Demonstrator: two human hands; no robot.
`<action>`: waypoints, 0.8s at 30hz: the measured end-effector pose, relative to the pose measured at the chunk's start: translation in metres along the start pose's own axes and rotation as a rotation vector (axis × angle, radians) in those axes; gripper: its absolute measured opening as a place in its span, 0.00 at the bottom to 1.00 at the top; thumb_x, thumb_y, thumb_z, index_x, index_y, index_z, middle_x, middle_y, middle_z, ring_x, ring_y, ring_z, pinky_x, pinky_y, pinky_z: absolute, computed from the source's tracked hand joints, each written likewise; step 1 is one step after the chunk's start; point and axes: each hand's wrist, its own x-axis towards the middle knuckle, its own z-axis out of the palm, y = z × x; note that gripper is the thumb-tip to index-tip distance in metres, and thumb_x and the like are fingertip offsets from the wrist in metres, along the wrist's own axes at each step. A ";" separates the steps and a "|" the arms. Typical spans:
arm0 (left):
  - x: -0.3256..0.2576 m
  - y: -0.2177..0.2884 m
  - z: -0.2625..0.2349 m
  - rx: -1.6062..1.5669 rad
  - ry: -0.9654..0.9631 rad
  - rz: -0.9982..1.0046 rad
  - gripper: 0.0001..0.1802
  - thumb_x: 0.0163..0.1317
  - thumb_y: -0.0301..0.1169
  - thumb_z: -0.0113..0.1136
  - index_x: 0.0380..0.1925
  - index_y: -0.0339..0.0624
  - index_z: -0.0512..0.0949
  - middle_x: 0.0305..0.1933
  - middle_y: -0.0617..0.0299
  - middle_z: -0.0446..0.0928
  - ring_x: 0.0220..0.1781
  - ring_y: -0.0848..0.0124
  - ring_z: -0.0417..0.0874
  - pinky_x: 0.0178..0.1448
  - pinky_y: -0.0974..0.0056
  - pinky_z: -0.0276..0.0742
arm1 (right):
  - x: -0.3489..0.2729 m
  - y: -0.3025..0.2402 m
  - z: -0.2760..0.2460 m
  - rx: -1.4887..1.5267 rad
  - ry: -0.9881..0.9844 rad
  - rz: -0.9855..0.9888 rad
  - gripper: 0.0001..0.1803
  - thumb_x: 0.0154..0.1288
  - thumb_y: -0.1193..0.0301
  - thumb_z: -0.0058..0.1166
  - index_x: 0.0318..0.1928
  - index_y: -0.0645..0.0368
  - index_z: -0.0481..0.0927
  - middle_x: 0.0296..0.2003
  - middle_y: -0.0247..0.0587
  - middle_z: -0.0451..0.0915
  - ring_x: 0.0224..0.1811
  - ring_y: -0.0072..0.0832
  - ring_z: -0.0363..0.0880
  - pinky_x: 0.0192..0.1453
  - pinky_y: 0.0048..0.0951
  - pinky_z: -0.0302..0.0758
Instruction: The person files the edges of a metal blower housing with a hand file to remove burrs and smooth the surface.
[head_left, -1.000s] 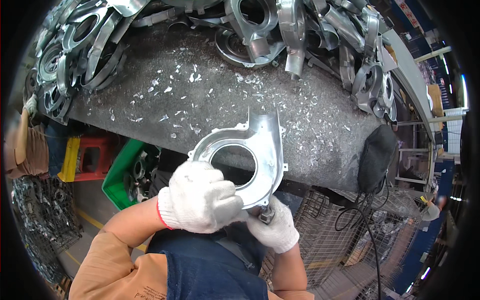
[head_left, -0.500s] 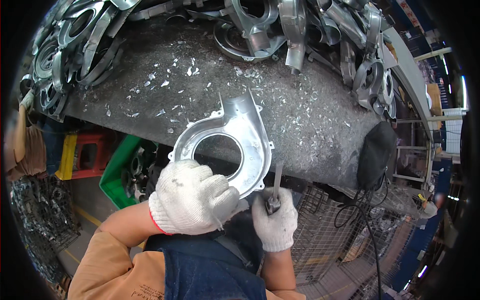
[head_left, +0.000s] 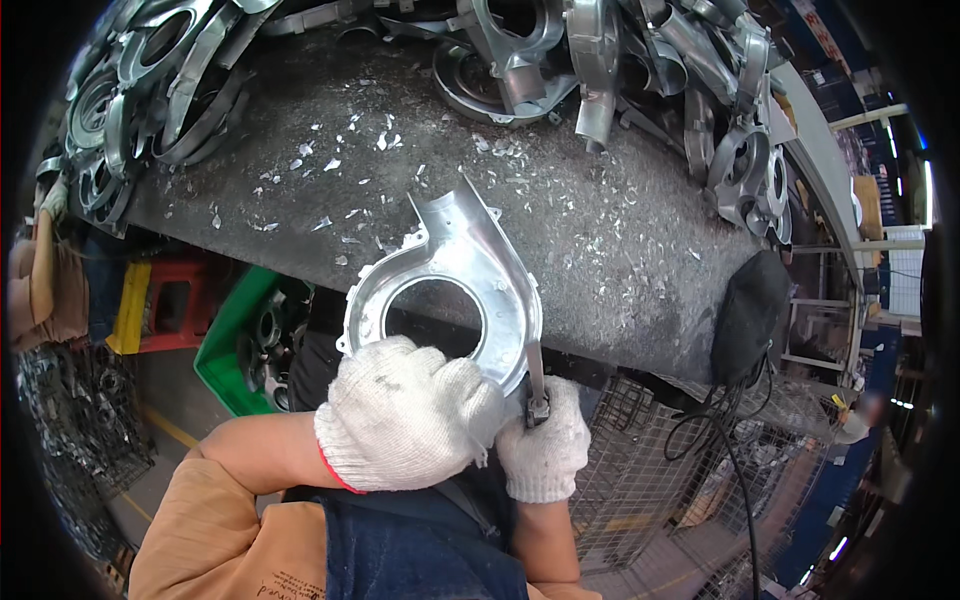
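Note:
A silvery cast-metal blower housing (head_left: 500,290), snail-shaped with a large round hole and an open spout, is tilted over the table's near edge with its spout pointing away from me. My left hand (head_left: 410,415), in a white knit glove with a red cuff edge, is closed around the housing's near rim. Gloved as well, my right hand (head_left: 548,445) grips a flat metal file (head_left: 535,370), its blade pointing up. The file's blade lies against the housing's lower right outer edge. The glove hides most of the file's handle.
Metal shavings are scattered over the dark table (head_left: 620,300). Piled housings (head_left: 590,70) line its far side, with more at the left (head_left: 110,120). A black cloth-like thing (head_left: 750,310) hangs at the right corner above cables. Below are a green bin (head_left: 225,360) and wire cages (head_left: 640,480). Another person's arm (head_left: 42,260) shows far left.
The housing has turned slightly anticlockwise, its spout swinging left. My right hand has brought the file leftward and in against the housing's edge, and my left hand has shifted slightly right and nearer.

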 end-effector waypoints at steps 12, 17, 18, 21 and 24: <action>-0.008 -0.016 -0.005 -0.019 -0.117 0.095 0.11 0.54 0.42 0.75 0.29 0.49 0.87 0.24 0.66 0.75 0.24 0.64 0.79 0.26 0.55 0.72 | 0.038 0.035 -0.011 0.478 -0.601 -0.112 0.13 0.61 0.70 0.71 0.46 0.58 0.88 0.33 0.48 0.88 0.36 0.46 0.91 0.44 0.42 0.86; -0.016 -0.032 -0.002 0.006 -0.157 0.108 0.16 0.44 0.46 0.79 0.21 0.54 0.82 0.23 0.69 0.74 0.23 0.66 0.76 0.27 0.55 0.67 | 0.053 0.037 -0.021 0.572 -1.032 -0.040 0.10 0.61 0.70 0.70 0.42 0.58 0.87 0.32 0.44 0.88 0.35 0.34 0.89 0.45 0.38 0.85; -0.018 -0.034 0.000 0.004 -0.158 0.111 0.16 0.44 0.46 0.79 0.21 0.54 0.82 0.23 0.69 0.74 0.23 0.66 0.76 0.27 0.55 0.67 | 0.053 0.040 -0.019 0.657 -1.138 -0.062 0.09 0.62 0.70 0.70 0.41 0.58 0.87 0.32 0.42 0.88 0.36 0.30 0.88 0.46 0.37 0.85; -0.020 -0.038 0.004 0.000 -0.133 0.083 0.15 0.41 0.46 0.78 0.22 0.55 0.83 0.23 0.69 0.74 0.22 0.66 0.76 0.27 0.55 0.68 | 0.051 0.036 -0.022 0.551 -1.197 -0.095 0.09 0.62 0.72 0.71 0.41 0.58 0.87 0.33 0.36 0.88 0.37 0.25 0.87 0.46 0.32 0.84; -0.016 -0.038 0.002 -0.024 -0.156 0.109 0.14 0.40 0.46 0.77 0.21 0.55 0.83 0.23 0.70 0.74 0.23 0.66 0.76 0.27 0.55 0.69 | 0.034 0.058 -0.021 0.810 -1.017 -0.080 0.11 0.56 0.77 0.77 0.39 0.59 0.88 0.32 0.34 0.88 0.35 0.19 0.85 0.41 0.27 0.82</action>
